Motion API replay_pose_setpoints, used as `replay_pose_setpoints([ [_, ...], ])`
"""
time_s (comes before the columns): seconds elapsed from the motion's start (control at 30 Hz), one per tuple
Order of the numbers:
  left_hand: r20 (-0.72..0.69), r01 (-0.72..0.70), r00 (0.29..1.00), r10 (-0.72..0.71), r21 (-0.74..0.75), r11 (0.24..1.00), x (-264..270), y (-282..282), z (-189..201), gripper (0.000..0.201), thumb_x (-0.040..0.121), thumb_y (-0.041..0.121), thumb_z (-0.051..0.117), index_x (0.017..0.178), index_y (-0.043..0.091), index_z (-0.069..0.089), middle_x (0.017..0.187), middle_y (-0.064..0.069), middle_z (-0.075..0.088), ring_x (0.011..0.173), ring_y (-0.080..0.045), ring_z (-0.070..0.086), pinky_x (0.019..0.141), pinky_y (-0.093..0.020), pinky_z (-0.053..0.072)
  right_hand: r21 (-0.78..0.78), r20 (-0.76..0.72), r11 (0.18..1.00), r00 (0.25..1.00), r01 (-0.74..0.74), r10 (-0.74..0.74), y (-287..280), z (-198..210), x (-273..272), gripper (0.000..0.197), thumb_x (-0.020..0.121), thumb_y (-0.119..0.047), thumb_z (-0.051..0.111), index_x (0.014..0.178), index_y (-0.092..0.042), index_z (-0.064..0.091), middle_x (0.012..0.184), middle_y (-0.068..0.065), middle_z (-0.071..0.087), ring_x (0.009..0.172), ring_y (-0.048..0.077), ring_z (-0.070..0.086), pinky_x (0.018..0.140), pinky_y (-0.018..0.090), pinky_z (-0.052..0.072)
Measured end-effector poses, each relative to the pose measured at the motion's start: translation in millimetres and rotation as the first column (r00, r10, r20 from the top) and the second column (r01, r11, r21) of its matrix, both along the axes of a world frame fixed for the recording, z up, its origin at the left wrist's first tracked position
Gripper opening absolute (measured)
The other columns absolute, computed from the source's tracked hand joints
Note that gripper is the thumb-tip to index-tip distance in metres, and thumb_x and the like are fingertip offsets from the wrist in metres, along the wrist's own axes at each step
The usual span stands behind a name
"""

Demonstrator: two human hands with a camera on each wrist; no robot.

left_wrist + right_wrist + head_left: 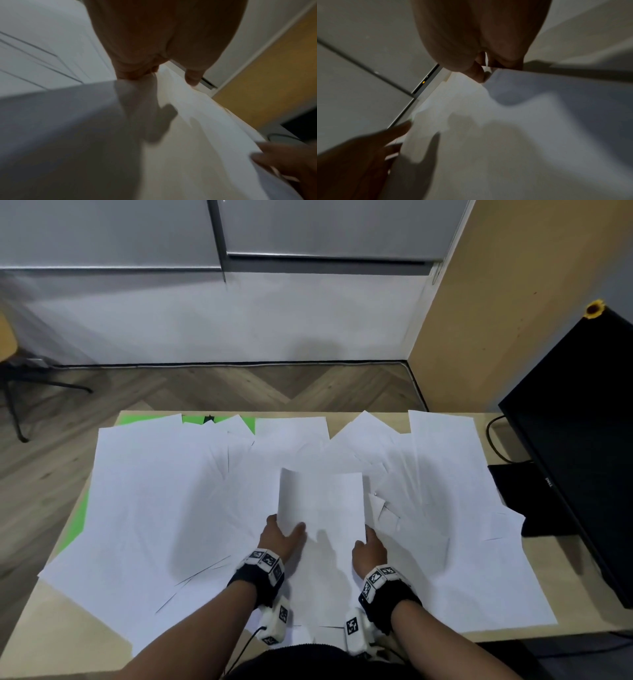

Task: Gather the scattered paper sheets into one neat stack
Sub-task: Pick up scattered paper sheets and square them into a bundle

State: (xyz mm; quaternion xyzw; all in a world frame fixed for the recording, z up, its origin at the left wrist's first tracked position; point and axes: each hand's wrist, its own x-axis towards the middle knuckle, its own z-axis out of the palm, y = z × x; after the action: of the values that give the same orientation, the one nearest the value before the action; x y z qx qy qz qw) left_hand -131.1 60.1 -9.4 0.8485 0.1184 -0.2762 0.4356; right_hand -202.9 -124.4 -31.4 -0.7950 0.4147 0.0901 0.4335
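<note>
Two hands [325, 537] grip one sheet [320, 501]; perhaps twelve loose sheets [154, 491] around.

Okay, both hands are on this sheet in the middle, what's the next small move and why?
Probably lay the held sheet down in front as the stack's base. The left hand and right hand grip its near corners, while the other sheets lie fanned across the table.

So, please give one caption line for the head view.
Both hands hold one paper sheet above scattered sheets.
</note>
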Motion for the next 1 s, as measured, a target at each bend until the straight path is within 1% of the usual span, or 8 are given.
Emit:
replay_pose_setpoints([
  [0.13, 0.03, -0.014, 0.999, 0.011, 0.096, 0.995, -3, -8, -2, 0.056, 0.083, 0.013, 0.066, 0.133, 0.006, 0.04, 0.126, -0.016, 0.056, 0.112, -0.032, 0.057, 0.089, -0.033, 0.047, -0.003, -0.055, 0.992, 0.991, -0.124, 0.123, 6, -1, 3, 0.052, 0.096, -0.013, 0.043, 0.147, -0.015, 0.037, 0.133, 0.018, 0.056, 0.121, 0.034, 0.052, 0.097, 0.032, 0.04],
  [0.2, 0.052, -0.022, 0.999, 0.015, 0.125, 0.992, -1, -5, -1, 0.044, 0.083, 0.006, 0.058, 0.125, 0.008, 0.045, 0.118, -0.015, 0.06, 0.099, -0.03, 0.059, 0.082, -0.032, 0.048, -0.009, -0.062, 0.99, 0.989, -0.138, 0.137, 4, 0, 3, 0.047, 0.094, -0.018, 0.048, 0.14, -0.015, 0.048, 0.125, 0.018, 0.06, 0.116, 0.033, 0.056, 0.095, 0.031, 0.042],
  [0.3, 0.086, 0.015, 0.996, -0.024, 0.107, 0.994, 9, 1, 9, 0.033, 0.083, 0.003, 0.056, 0.114, 0.011, 0.049, 0.103, -0.012, 0.061, 0.086, -0.027, 0.056, 0.073, -0.028, 0.042, -0.008, -0.036, 0.998, 0.998, -0.058, 0.057, -8, 2, -1, 0.042, 0.087, -0.018, 0.059, 0.128, -0.013, 0.06, 0.114, 0.015, 0.064, 0.108, 0.03, 0.06, 0.09, 0.027, 0.043],
  [0.4, 0.103, 0.076, 0.991, -0.086, 0.094, 0.993, 23, 8, 18, 0.027, 0.085, 0.006, 0.054, 0.111, 0.012, 0.051, 0.094, -0.009, 0.058, 0.084, -0.027, 0.054, 0.072, -0.03, 0.04, 0.042, -0.02, 0.998, 0.998, 0.052, -0.051, -22, 6, -6, 0.055, 0.085, -0.015, 0.063, 0.139, -0.01, 0.05, 0.127, 0.015, 0.058, 0.116, 0.026, 0.057, 0.093, 0.021, 0.037],
  [0.5, 0.088, 0.05, 0.995, -0.045, -0.052, 0.997, 33, 12, 27, 0.031, 0.078, 0.008, 0.051, 0.106, 0.021, 0.058, 0.09, -0.006, 0.067, 0.079, -0.026, 0.062, 0.072, -0.032, 0.052, 0.121, 0.07, 0.982, 0.986, 0.145, -0.154, -30, 12, -4, 0.061, 0.079, -0.014, 0.069, 0.138, -0.013, 0.052, 0.127, 0.009, 0.059, 0.114, 0.025, 0.06, 0.09, 0.02, 0.039],
  [0.63, 0.041, -0.02, 0.999, 0.035, -0.319, 0.948, 39, 5, 44, 0.038, 0.066, -0.007, 0.057, 0.095, 0.016, 0.067, 0.077, -0.005, 0.07, 0.069, -0.021, 0.064, 0.059, -0.025, 0.054, 0.347, 0.192, 0.906, 0.927, 0.243, -0.323, -34, 13, 6, 0.036, 0.056, -0.011, 0.067, 0.09, -0.02, 0.071, 0.081, -0.004, 0.072, 0.079, 0.023, 0.065, 0.07, 0.035, 0.054],
  [0.8, -0.034, 0.007, 0.999, -0.021, -0.38, 0.925, 40, -9, 38, 0.048, 0.052, 0.008, 0.069, 0.099, 0.013, 0.057, 0.091, -0.015, 0.07, 0.087, -0.035, 0.067, 0.077, -0.048, 0.057, 0.422, 0.224, 0.889, 0.93, 0.176, -0.29, -28, 28, 19, 0.019, 0.065, 0.006, 0.065, 0.073, -0.011, 0.064, 0.061, -0.002, 0.059, 0.063, 0.017, 0.05, 0.06, 0.027, 0.045],
  [1.0, -0.026, 0.214, 0.977, -0.214, 0.001, 0.977, 33, -8, 8, 0.048, 0.079, 0.024, 0.069, 0.123, 0.017, 0.053, 0.121, -0.006, 0.059, 0.104, -0.021, 0.058, 0.088, -0.032, 0.048, 0.075, 0.121, 0.96, 0.953, 0.27, -0.277, -49, 30, 8, 0.011, 0.077, -0.015, 0.061, 0.087, -0.014, 0.066, 0.081, 0.003, 0.067, 0.081, 0.026, 0.06, 0.074, 0.025, 0.043],
])
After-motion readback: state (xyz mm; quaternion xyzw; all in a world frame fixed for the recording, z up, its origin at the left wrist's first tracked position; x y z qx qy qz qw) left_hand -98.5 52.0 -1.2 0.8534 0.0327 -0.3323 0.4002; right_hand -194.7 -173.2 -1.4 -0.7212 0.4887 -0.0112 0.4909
